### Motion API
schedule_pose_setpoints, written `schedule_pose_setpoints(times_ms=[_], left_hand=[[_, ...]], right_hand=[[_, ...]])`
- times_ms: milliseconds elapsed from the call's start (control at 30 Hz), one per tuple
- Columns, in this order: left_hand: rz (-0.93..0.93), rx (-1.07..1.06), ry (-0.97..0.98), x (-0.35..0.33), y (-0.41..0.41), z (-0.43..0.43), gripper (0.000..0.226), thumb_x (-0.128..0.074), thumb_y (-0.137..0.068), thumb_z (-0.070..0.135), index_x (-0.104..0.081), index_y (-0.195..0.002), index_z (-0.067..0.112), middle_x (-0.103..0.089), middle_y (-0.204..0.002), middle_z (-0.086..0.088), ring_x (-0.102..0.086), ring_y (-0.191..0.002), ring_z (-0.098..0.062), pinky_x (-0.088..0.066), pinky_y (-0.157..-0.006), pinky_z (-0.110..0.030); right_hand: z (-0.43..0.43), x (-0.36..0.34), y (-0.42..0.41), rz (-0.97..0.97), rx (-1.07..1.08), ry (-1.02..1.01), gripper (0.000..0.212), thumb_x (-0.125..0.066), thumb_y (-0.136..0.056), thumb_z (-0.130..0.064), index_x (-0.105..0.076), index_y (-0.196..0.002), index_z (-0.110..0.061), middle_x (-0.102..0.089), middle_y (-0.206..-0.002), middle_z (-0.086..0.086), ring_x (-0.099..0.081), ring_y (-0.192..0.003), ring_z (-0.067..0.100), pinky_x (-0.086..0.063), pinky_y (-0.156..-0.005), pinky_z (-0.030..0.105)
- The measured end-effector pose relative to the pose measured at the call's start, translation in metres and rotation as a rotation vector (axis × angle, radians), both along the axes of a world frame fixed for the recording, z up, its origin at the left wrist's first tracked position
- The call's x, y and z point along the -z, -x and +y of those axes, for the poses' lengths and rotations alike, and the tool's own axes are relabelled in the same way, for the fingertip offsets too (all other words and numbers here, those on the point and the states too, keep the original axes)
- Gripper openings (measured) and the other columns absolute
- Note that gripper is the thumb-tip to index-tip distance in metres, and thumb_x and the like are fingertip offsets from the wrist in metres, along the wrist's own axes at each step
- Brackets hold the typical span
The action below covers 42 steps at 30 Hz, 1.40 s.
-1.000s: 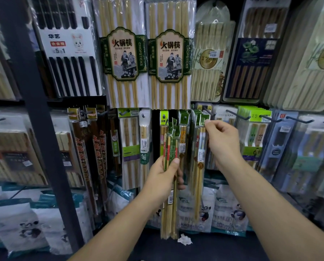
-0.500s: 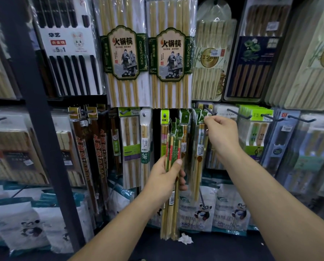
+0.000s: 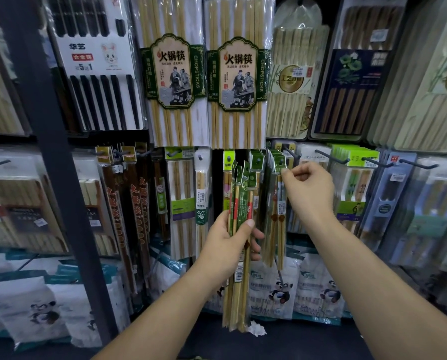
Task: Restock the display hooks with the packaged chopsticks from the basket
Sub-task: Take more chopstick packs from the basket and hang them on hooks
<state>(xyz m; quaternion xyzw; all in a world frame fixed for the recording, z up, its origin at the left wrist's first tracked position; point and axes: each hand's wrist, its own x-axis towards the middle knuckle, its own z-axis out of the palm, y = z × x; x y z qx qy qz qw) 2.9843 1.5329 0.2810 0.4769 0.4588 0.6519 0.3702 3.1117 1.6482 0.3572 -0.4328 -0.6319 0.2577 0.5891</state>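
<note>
We see the left hand (image 3: 230, 245) gripping an upright chopstick bundle (image 3: 239, 201); the right hand (image 3: 309, 194) pinches the hanging pack (image 3: 281, 203) by its header. Hot-pot packs (image 3: 236, 74) overhang both; panda bags (image 3: 279, 291) hang below, dark post (image 3: 53, 152) left.

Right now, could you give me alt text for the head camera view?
A person's left hand grips a bundle of packaged chopsticks; the right hand pinches the top of a pack hanging at a display hook.

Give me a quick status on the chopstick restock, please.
Left hand grips bundle of green-labelled packaged bamboo chopsticks. Right hand pinches green header of one pack at black metal display hook. Hook crowded with hanging packs.
</note>
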Motion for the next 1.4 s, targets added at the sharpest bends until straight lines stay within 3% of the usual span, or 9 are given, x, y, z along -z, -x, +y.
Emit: schedule_pose_setpoints(times_ms=[167, 300, 467, 633, 833, 933, 1100, 1300, 1400], left_hand=[[-0.04, 0.013, -0.018, 0.001, -0.003, 0.002, 0.014, -0.061, -0.102, 0.016, -0.06, -0.116, 0.017, -0.075, -0.091, -0.007, -0.071, -0.073, -0.025, -0.061, -0.066, -0.038], [-0.039, 0.023, -0.021, 0.0, -0.008, 0.003, 0.016, -0.063, -0.101, 0.017, -0.069, -0.107, 0.031, -0.077, -0.092, -0.009, -0.075, -0.079, -0.027, -0.063, -0.069, -0.039], [-0.027, -0.014, 0.017, -0.001, -0.005, 0.003, 0.012, -0.058, -0.104, 0.023, -0.066, -0.112, 0.023, -0.079, -0.1, 0.0, -0.076, -0.097, -0.02, -0.062, -0.075, -0.034], [-0.096, -0.061, 0.023, -0.001, 0.0, 0.004, 0.009, -0.055, -0.104, 0.016, -0.063, -0.109, 0.013, -0.074, -0.08, 0.0, -0.072, -0.08, -0.017, -0.063, -0.071, -0.035], [-0.059, -0.101, 0.014, -0.002, 0.004, 0.0, 0.012, -0.051, -0.106, 0.013, -0.061, -0.105, 0.009, -0.066, -0.069, 0.004, -0.06, -0.063, -0.009, -0.053, -0.058, -0.025], [-0.047, -0.116, 0.015, -0.002, 0.009, -0.004, 0.013, -0.051, -0.106, 0.014, -0.062, -0.106, 0.007, -0.064, -0.07, 0.004, -0.059, -0.064, -0.01, -0.051, -0.056, -0.022], [-0.046, -0.156, 0.033, -0.002, 0.017, -0.005, 0.01, -0.053, -0.106, 0.017, -0.062, -0.109, 0.013, -0.061, -0.081, -0.004, -0.057, -0.072, -0.017, -0.052, -0.06, -0.028], [-0.039, -0.149, 0.018, 0.001, 0.021, -0.006, 0.011, -0.055, -0.105, 0.018, -0.065, -0.11, 0.014, -0.06, -0.087, -0.007, -0.059, -0.072, -0.017, -0.054, -0.06, -0.03], [-0.046, -0.115, 0.012, 0.0, 0.021, -0.007, 0.011, -0.054, -0.105, 0.017, -0.064, -0.109, 0.014, -0.059, -0.082, -0.005, -0.06, -0.068, -0.014, -0.054, -0.057, -0.027]], right_hand=[[-0.027, 0.014, -0.001, 0.009, -0.297, 0.008, 0.011, -0.069, -0.095, -0.03, -0.073, -0.085, -0.025, -0.07, -0.075, -0.011, -0.062, -0.068, -0.001, -0.051, -0.062, 0.013], [-0.036, 0.018, 0.001, 0.042, -0.405, 0.083, 0.016, -0.068, -0.097, -0.023, -0.075, -0.084, -0.017, -0.069, -0.069, -0.005, -0.06, -0.059, -0.001, -0.05, -0.055, 0.014], [-0.029, 0.012, 0.0, 0.176, -0.376, 0.176, 0.025, -0.064, -0.099, -0.025, -0.074, -0.076, -0.022, -0.063, -0.069, -0.002, -0.057, -0.061, 0.007, -0.047, -0.058, 0.022], [-0.015, -0.002, 0.001, 0.216, -0.284, 0.156, 0.025, -0.063, -0.099, -0.026, -0.073, -0.077, -0.02, -0.058, -0.059, -0.008, -0.054, -0.06, 0.008, -0.049, -0.072, 0.033], [-0.019, -0.001, 0.023, 0.046, -0.267, 0.037, 0.031, -0.064, -0.098, -0.027, -0.072, -0.07, -0.017, -0.06, -0.054, -0.014, -0.056, -0.054, 0.0, -0.049, -0.07, 0.024], [-0.016, -0.003, 0.032, 0.023, -0.214, -0.017, 0.04, -0.062, -0.099, -0.028, -0.066, -0.066, -0.005, -0.05, -0.05, 0.002, -0.049, -0.054, 0.011, -0.047, -0.072, 0.02], [-0.013, -0.007, 0.036, -0.028, -0.172, -0.013, 0.056, -0.057, -0.101, -0.029, -0.038, -0.05, -0.015, -0.028, -0.041, -0.008, -0.031, -0.043, 0.013, -0.044, -0.07, 0.017], [-0.012, -0.009, 0.035, -0.111, -0.112, -0.027, 0.056, -0.055, -0.101, -0.03, -0.041, -0.05, -0.011, -0.038, -0.047, 0.009, -0.044, -0.047, 0.029, -0.04, -0.064, 0.017], [-0.015, -0.011, 0.035, -0.142, -0.075, -0.026, 0.053, -0.056, -0.1, -0.031, -0.051, -0.059, 0.002, -0.048, -0.055, 0.024, -0.059, -0.057, 0.041, -0.053, -0.066, 0.027]])
